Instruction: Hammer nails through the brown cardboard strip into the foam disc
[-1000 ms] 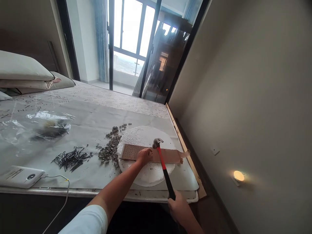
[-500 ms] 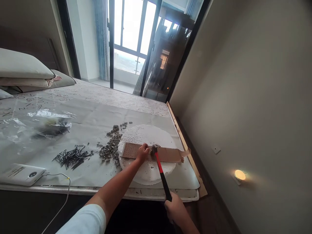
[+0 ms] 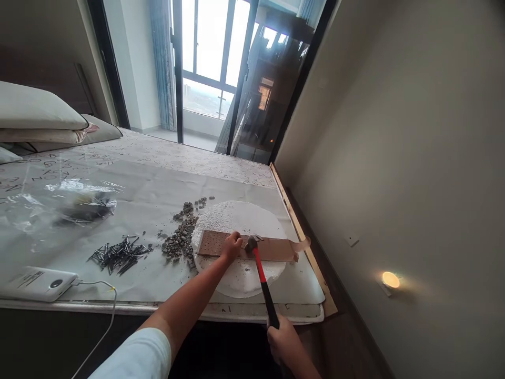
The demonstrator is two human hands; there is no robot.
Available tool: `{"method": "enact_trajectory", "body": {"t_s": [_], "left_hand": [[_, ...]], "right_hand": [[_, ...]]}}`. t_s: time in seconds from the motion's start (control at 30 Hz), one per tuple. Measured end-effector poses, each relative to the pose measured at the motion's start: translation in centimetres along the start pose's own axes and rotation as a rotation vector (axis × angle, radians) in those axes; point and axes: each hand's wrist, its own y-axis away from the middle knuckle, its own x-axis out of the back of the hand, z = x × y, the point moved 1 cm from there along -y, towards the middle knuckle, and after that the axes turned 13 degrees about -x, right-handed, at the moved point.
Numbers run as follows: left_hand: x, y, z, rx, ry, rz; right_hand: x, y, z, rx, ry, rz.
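Observation:
My right hand is wrapped round the black grip of a claw hammer with a red neck. The hammer's head is over a brown strip like cardboard, just right of my left hand. That hand rests on the strip with its fingers pinched together; what is between them, if anything, is too small to make out. Rows of small holes mark the strip's left part. Under it lies a round white foam slab, rough on its surface.
Grey rubble lies along the slab's left edge. Further left are a heap of nails, a clear plastic bag with dark contents, and a white power bank with a cable. A wooden rail borders the bed's right side.
The view has shifted slightly. The hammer head has moved a touch to the right over the strip. My left hand stays in place on the strip.

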Motion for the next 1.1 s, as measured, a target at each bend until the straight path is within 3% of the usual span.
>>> {"method": "enact_trajectory", "body": {"t_s": [0.1,0.23,0.33,0.47,0.57,0.67,0.87,0.97,1.1], "left_hand": [[0.2,-0.2,0.5,-0.023,-0.03,-0.032],[1.6,0.8,1.8,-0.147,-0.085,-0.11],[3.7,3.7,2.7,-0.292,-0.192,-0.205],[7.1,9.9,3.4,-0.484,-0.324,-0.342],[9.3,13.9,3.3,-0.563,-0.371,-0.406],[11.1,16.1,3.2,-0.599,-0.407,-0.394],[13.4,16.9,3.3,-0.606,-0.443,-0.362],[13.8,17.2,3.8,-0.609,-0.446,-0.355],[13.7,17.2,4.5,-0.634,-0.437,-0.319]], "right_hand": [[-0.3,-0.5,0.4,-0.044,-0.109,-0.119],[-0.2,-0.3,0.3,-0.071,-0.136,-0.151],[-0.4,0.1,0.1,-0.114,-0.168,-0.171],[-1.2,0.7,-0.1,-0.125,-0.152,-0.184],[-1.5,1.0,-0.4,-0.074,-0.034,-0.112],[-0.9,1.4,-1.4,-0.023,0.073,-0.047],[2.8,1.3,-5.5,0.139,0.314,0.221],[4.1,-0.1,-8.1,0.209,0.439,0.375],[4.5,-2.8,-10.4,0.192,0.587,0.517]]}}
